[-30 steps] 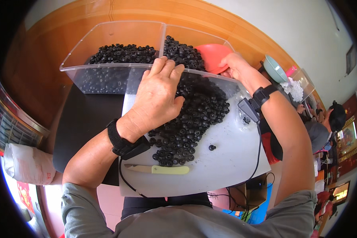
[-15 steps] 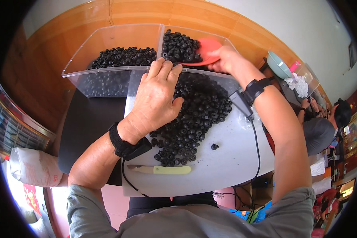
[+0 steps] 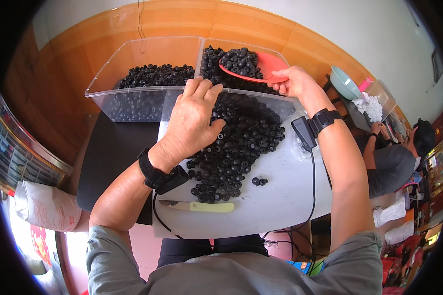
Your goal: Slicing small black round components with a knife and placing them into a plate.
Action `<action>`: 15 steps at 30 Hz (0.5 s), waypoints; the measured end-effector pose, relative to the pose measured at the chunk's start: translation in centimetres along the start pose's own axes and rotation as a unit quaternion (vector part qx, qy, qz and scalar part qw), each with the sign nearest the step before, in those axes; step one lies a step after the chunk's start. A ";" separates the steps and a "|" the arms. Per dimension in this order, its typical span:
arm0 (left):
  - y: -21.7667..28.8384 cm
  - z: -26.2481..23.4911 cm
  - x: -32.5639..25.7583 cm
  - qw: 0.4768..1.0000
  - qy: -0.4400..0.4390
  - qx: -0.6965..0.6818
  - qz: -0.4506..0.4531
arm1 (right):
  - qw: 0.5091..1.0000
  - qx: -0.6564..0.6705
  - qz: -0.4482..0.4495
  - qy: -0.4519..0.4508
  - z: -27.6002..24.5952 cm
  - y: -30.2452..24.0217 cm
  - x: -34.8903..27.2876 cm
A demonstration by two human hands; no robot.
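Observation:
My right hand point(image 3: 295, 81) grips the edge of a shallow red dish point(image 3: 269, 64). Small black round pieces with holes point(image 3: 241, 61) are heaped on its left part. The dish is over the right compartment of a clear plastic bin point(image 3: 133, 90), and more of the same pieces fill part of both compartments. My left hand point(image 3: 191, 120) has its fingers hooked over the bin's front rim near the divider, thumb apart. A pile of black pieces point(image 3: 236, 147) spreads over the white board point(image 3: 280, 206) in front of the bin.
A knife with a pale green handle point(image 3: 211, 207) lies near the board's front edge. Two loose pieces point(image 3: 259, 182) sit right of the pile. Cables run from both wrist straps. At the right are a light blue basin point(image 3: 345, 82) and another person point(image 3: 391, 164).
My right hand has raised the dish, now carrying a heap of black pieces. My left hand stays on the rim. A second loose piece now lies beside the single one.

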State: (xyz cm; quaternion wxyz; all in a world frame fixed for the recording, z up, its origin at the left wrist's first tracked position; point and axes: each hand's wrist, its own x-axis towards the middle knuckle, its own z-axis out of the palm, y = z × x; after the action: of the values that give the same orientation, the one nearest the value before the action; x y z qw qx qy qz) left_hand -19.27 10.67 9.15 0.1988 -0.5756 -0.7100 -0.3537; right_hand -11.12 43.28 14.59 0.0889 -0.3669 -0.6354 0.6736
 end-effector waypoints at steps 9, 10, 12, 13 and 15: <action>2.3 -0.9 -0.1 0.999 0.044 -0.004 0.005 | 0.996 0.069 -0.050 -0.014 -4.4 -1.1 -4.6; 3.3 -0.8 -0.1 0.997 0.075 0.001 0.018 | 0.994 0.076 -0.060 -0.043 -4.9 -1.0 -5.7; 5.0 -2.0 -0.5 0.996 0.055 -0.071 -0.007 | 0.985 0.109 -0.120 -0.053 -4.3 0.2 -8.1; 6.4 -2.4 -1.0 0.973 0.033 -0.204 -0.106 | 0.980 0.147 -0.128 -0.038 -4.0 0.7 -9.0; 9.0 -3.1 -0.9 0.854 -0.018 -0.443 -0.272 | 0.988 0.111 -0.092 -0.048 -4.8 1.6 -11.4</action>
State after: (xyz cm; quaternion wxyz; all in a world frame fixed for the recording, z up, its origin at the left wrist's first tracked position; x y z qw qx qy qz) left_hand -10.83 8.57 13.04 -0.1942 -0.3931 -0.6095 -0.6605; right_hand 0.51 40.17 17.87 0.1602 -0.2620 -0.5910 0.7459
